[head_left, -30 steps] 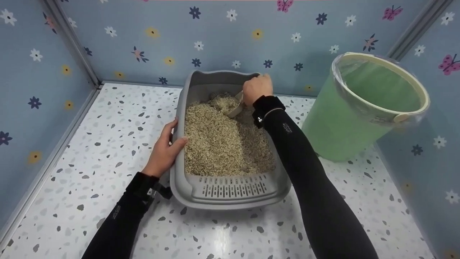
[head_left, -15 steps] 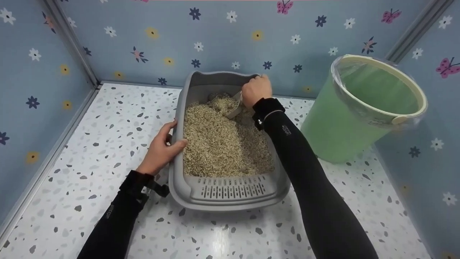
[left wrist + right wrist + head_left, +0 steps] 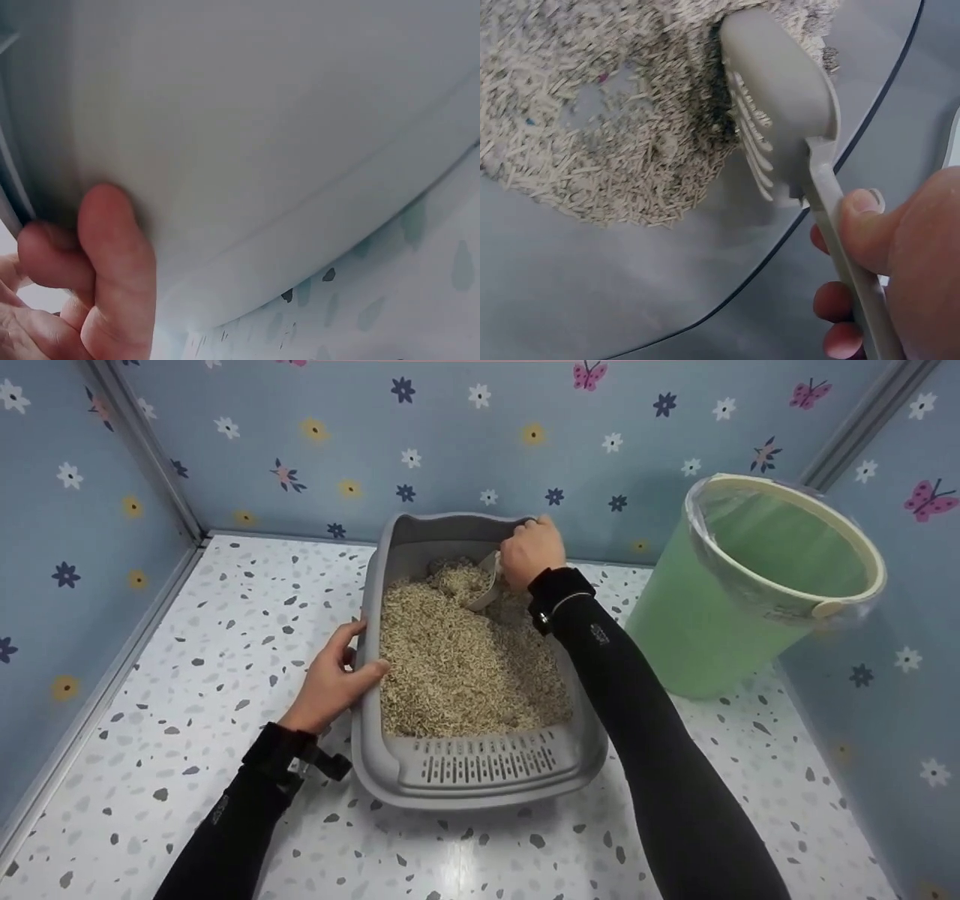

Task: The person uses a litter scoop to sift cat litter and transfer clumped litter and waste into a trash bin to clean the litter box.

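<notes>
From my head, my left hand holds the tray by its left rim, thumb over the edge, and my right hand grips the scoop, its bowl in the litter near the far end; the bin stands to the right. At my left wrist, fingers bend beside the tray's outer wall. At my right wrist, thumb and fingers close around the scoop's handle, its slotted edge against the litter.
</notes>
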A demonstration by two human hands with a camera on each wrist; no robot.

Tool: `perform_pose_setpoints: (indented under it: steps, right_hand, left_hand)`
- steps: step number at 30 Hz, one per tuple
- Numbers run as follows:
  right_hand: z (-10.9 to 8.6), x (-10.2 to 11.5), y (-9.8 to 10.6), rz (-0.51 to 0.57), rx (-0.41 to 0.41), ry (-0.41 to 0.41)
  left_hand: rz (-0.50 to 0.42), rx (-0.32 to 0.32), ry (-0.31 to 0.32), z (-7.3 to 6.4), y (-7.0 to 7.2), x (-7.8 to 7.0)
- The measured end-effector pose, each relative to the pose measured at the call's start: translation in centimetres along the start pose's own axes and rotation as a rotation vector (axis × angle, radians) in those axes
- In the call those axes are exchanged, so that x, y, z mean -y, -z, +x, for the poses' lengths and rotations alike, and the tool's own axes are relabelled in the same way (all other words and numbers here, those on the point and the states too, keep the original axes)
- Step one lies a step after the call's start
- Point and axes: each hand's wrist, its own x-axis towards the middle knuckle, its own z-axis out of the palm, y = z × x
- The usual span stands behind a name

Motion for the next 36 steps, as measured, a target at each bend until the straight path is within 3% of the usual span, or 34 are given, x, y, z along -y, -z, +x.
perform_pose_setpoints:
  steps: [7, 13, 17, 25, 36]
  right_hand:
    - [0.0, 0.6, 0.3, 0.027, -0.032, 0.008]
    - [0.5, 0.9, -0.3, 0.046, 0.031, 0.002]
    - [1.5, 1.3, -1.0, 0.071, 0.031, -0.009]
    - [1.9, 2.9, -2.9, 0.280, 0.083, -0.031]
    - [1.9, 4.9, -3.2, 0.507, 0.210, -0.117]
  left_hand:
    - [-0.019, 0.010, 0.015, -0.2, -0.3, -0.1]
    - [0.004, 0.025, 0.032, 0.0, -0.5, -0.3]
    - [0.007, 0.020, 0.045, -0.1, -0.3, -0.4]
    - [0.011, 0.023, 0.042, -0.3, -0.3, -0.1]
    - [0.041, 0.022, 0.022, -0.4, -0.1, 0.0]
